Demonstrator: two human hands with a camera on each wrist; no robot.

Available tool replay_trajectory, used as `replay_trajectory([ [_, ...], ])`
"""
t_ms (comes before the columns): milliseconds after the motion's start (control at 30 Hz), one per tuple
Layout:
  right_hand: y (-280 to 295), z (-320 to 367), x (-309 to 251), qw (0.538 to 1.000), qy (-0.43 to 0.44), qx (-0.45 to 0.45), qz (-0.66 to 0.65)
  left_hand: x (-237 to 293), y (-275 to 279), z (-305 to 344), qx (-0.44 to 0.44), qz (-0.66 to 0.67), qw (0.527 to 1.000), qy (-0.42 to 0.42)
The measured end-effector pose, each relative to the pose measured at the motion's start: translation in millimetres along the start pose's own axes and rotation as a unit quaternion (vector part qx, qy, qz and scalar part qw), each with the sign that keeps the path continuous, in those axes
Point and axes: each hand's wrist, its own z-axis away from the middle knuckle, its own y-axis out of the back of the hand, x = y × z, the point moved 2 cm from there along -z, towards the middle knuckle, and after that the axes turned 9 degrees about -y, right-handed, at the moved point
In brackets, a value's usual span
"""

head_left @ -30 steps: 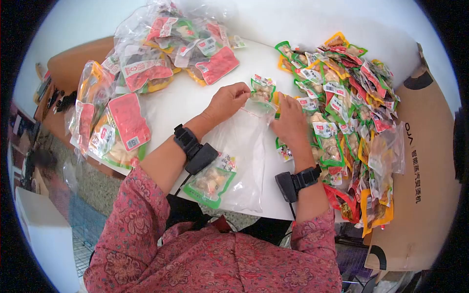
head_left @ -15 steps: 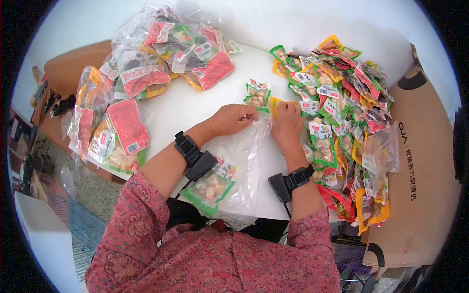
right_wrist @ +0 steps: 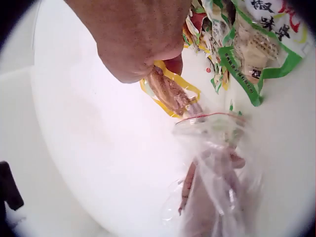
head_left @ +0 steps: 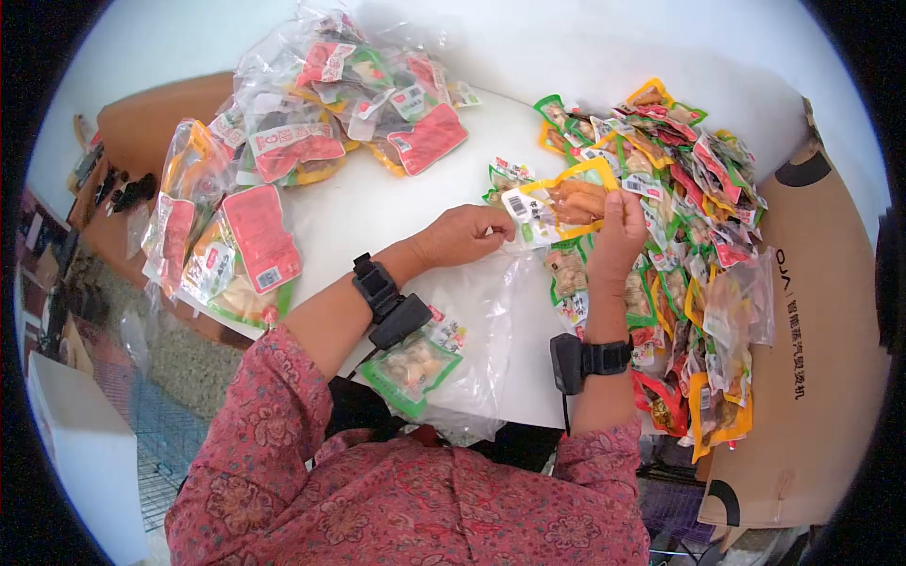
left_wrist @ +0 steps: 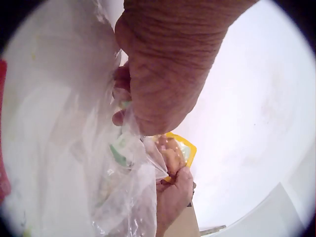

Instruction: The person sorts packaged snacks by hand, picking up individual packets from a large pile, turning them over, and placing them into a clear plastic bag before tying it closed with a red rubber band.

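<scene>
My left hand (head_left: 464,236) pinches the mouth of a clear plastic bag (head_left: 481,330) that spreads toward the near table edge. A red line runs along the bag's mouth (right_wrist: 212,114) in the right wrist view. With thumb and fingers my right hand (head_left: 618,241) grips one end of a yellow-edged food packet (head_left: 578,203), brown pieces showing through its window. The packet's white labelled end is at the bag's mouth, close to the left fingers. A green-edged packet (head_left: 412,366) with pale pieces lies at the near edge, below the left wrist.
Many small packets (head_left: 661,203) are heaped along the table's right side. Filled clear bags (head_left: 321,104) pile up at the back left, with more filled bags (head_left: 231,245) at the left edge. A cardboard box (head_left: 802,349) stands beyond the right edge of the white table (head_left: 368,208).
My right hand has lifted the yellow-edged packet from beside the heap and turned it toward the bag's mouth. My left hand has come nearer the body, drawing the bag's mouth along.
</scene>
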Motion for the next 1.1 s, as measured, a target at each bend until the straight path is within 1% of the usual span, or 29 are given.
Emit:
replay_trajectory([
  [33,0.2,-2.0,8.4,0.992,-0.071,-0.010,-0.101,-4.7,-2.2,0.0,-0.006,0.021,1.000,0.003],
  [67,0.9,-2.5,14.3,0.992,-0.072,-0.010,-0.104,-9.0,-3.9,0.1,-0.012,0.042,0.999,0.005],
  [133,-2.3,1.7,13.4,0.954,-0.156,-0.040,-0.252,4.8,1.1,-0.9,-0.014,0.047,0.999,0.020],
  [167,-6.0,5.9,12.3,0.954,-0.157,-0.041,-0.254,10.2,1.6,-1.1,-0.016,0.052,0.998,0.036],
  [200,-12.7,12.3,12.2,0.937,-0.191,-0.046,-0.287,8.2,-5.8,-2.4,-0.016,0.051,0.998,0.038],
  [233,-18.7,18.1,12.6,0.919,-0.225,-0.053,-0.321,5.6,-13.4,-4.8,0.077,0.157,0.985,0.014],
  [267,-22.3,22.7,13.5,0.917,-0.226,-0.056,-0.323,0.8,-15.6,-4.2,0.170,0.259,0.951,-0.012],
  [300,-27.4,28.1,14.8,0.900,-0.251,-0.101,-0.343,1.1,-9.1,-3.3,0.173,0.256,0.951,-0.010],
  [333,-31.5,32.4,15.5,0.879,-0.274,-0.146,-0.362,-2.4,-1.0,-2.6,0.169,0.303,0.936,0.061],
  [367,-32.4,34.3,15.3,0.878,-0.275,-0.151,-0.363,-4.4,3.9,-0.9,0.164,0.350,0.913,0.130],
  [400,-34.2,35.6,11.5,0.877,-0.247,-0.203,-0.358,3.5,7.6,-0.9,0.236,0.368,0.890,0.127],
  [433,-36.2,37.0,8.4,0.874,-0.218,-0.254,-0.352,1.8,9.3,-1.6,0.241,0.366,0.890,0.127],
  [467,-38.4,39.1,7.5,0.873,-0.217,-0.259,-0.352,-2.0,12.7,-2.1,0.272,0.390,0.869,0.136],
  [500,-42.7,43.1,7.1,0.849,-0.251,-0.299,-0.356,-5.6,16.2,-1.8,0.302,0.414,0.847,0.145],
  [533,-45.9,47.0,7.3,0.823,-0.284,-0.337,-0.359,-8.3,19.2,-1.4,0.305,0.412,0.846,0.145],
  [567,-45.5,48.3,10.5,0.822,-0.284,-0.339,-0.360,-10.7,21.2,-1.4,0.296,0.428,0.843,0.136],
  [633,-45.9,52.9,17.1,0.808,-0.301,-0.434,-0.263,-11.7,21.6,-0.6,0.287,0.444,0.839,0.129],
  [733,-47.8,56.1,14.8,0.807,-0.305,-0.448,-0.235,-15.5,17.3,-0.9,0.263,0.454,0.842,0.124],
  [767,-48.3,57.7,11.0,0.807,-0.305,-0.448,-0.236,-18.5,16.5,0.4,0.229,0.435,0.864,0.107],
  [800,-47.8,58.1,0.2,0.826,-0.307,-0.402,-0.251,-15.7,16.7,0.2,0.195,0.415,0.884,0.089],
  [833,-46.4,57.3,-4.7,0.842,-0.307,-0.354,-0.266,-13.5,15.3,0.0,0.194,0.415,0.884,0.090],
  [867,-47.6,55.8,-0.4,0.843,-0.308,-0.352,-0.267,-11.8,11.7,0.3,0.182,0.402,0.889,0.122],
  [900,-49.0,52.1,3.6,0.862,-0.267,-0.323,-0.285,-8.4,9.2,0.0,0.170,0.389,0.892,0.154],
  [933,-48.3,48.9,6.5,0.878,-0.226,-0.294,-0.301,-6.3,8.0,-0.4,0.168,0.389,0.892,0.155],
  [967,-46.3,47.5,10.3,0.879,-0.227,-0.292,-0.301,-3.5,6.3,-0.7,0.141,0.397,0.896,0.141],
  [1000,-45.0,46.9,11.1,0.878,-0.228,-0.315,-0.280,-0.7,5.1,-0.9,0.114,0.403,0.899,0.126],
  [1033,-44.2,47.1,11.6,0.875,-0.228,-0.339,-0.259,0.7,6.0,-0.3,0.112,0.404,0.899,0.128],
  [1100,-42.4,47.1,8.9,0.875,-0.228,-0.344,-0.254,1.8,9.1,0.9,0.098,0.368,0.913,0.142],
])
